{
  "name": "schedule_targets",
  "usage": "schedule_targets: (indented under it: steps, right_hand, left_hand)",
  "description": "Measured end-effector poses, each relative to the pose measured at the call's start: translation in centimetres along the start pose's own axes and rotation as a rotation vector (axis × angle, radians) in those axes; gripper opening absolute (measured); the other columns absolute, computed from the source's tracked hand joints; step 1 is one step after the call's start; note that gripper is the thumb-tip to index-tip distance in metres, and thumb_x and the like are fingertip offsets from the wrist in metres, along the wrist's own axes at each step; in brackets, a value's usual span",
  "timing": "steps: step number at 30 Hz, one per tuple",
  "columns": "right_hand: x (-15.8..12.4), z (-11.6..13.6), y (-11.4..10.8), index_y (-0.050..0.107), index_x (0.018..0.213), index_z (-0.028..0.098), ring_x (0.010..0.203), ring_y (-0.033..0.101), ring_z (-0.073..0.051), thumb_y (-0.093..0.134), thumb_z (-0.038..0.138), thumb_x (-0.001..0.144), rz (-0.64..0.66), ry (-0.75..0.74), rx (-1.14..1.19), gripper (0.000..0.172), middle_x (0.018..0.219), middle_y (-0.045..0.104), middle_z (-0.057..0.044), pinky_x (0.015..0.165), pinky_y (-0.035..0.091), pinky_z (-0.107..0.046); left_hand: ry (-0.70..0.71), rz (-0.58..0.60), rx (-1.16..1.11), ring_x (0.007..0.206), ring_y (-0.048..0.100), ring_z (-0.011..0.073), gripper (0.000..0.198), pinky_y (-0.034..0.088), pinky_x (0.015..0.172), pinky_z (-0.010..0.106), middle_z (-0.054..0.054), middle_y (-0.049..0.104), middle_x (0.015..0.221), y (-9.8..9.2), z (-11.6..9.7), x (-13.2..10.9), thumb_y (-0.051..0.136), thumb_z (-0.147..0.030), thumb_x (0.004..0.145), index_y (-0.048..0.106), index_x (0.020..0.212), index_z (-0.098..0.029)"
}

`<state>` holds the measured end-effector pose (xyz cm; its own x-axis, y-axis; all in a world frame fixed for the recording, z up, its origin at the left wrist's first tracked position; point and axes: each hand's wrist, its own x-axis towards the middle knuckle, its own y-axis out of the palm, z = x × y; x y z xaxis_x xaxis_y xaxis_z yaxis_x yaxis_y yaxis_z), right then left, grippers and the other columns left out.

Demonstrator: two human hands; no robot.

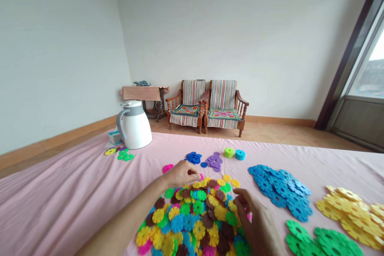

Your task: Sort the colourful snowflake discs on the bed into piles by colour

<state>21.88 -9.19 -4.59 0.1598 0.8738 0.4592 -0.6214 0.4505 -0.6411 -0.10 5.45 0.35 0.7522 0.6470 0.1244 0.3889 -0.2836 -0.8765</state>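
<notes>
A mixed heap of plastic snowflake discs (189, 222) in yellow, green, blue, brown and pink lies in front of me. At its far edge my left hand (181, 173) has curled fingers, with a pink snowflake disc (201, 177) at the fingertips. My right hand (255, 218) reaches over the heap's right side with bent fingers. Pink snowflake discs (249, 217) show within that hand, partly hidden by the fingers. Just beyond my left hand lies a small group of pink discs (167, 168).
Single-colour piles of blue (279, 188), yellow (351, 214) and green discs (322, 242) lie to the right on the pink cloth (75, 192). Farther off are dark blue (193, 157) and purple discs (214, 162), two short stacks (229, 152) and a white jug (137, 128).
</notes>
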Motion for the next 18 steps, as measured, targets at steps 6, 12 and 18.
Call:
schedule_targets:
  steps: [6, 12, 18]
  right_hand:
    - [0.0, 0.2, -0.1, 0.061, 0.096, 0.021, 0.06, 0.063, -0.014, 0.043, 0.033, 0.083, -0.026, 0.012, 0.013, 0.025, 0.073, 0.069, -0.001, 0.055, 0.051, -0.022]
    - [0.0, 0.1, -0.1, 0.06, 0.097, 0.021, 0.061, 0.063, -0.014, 0.042, 0.033, 0.084, -0.009, 0.03, 0.01, 0.026, 0.074, 0.069, -0.001, 0.057, 0.05, -0.023]
    - [0.0, 0.4, -0.2, 0.06, 0.097, 0.02, 0.062, 0.063, -0.015, 0.042, 0.033, 0.084, -0.008, 0.03, 0.017, 0.026, 0.074, 0.069, -0.002, 0.058, 0.05, -0.024]
  left_hand:
    - [-0.058, -0.058, 0.021, 0.067, 0.054, 0.0131, 0.02, 0.039, 0.061, 0.02, 0.001, 0.061, 0.076, 0.8, 0.3, 1.3, 0.056, -0.007, 0.067, 0.068, 0.081, -0.015]
    - [-0.079, -0.036, 0.012, 0.064, 0.051, 0.0123, 0.017, 0.04, 0.061, 0.021, 0.001, 0.059, 0.076, 1.1, 0.4, 2.5, 0.064, -0.008, 0.056, 0.063, 0.072, -0.015]
    - [-0.15, -0.12, -0.078, 0.062, 0.056, 0.012, 0.011, 0.041, 0.056, 0.018, -0.002, 0.061, 0.066, 0.7, 1.8, 1.8, 0.057, -0.009, 0.064, 0.06, 0.074, -0.015]
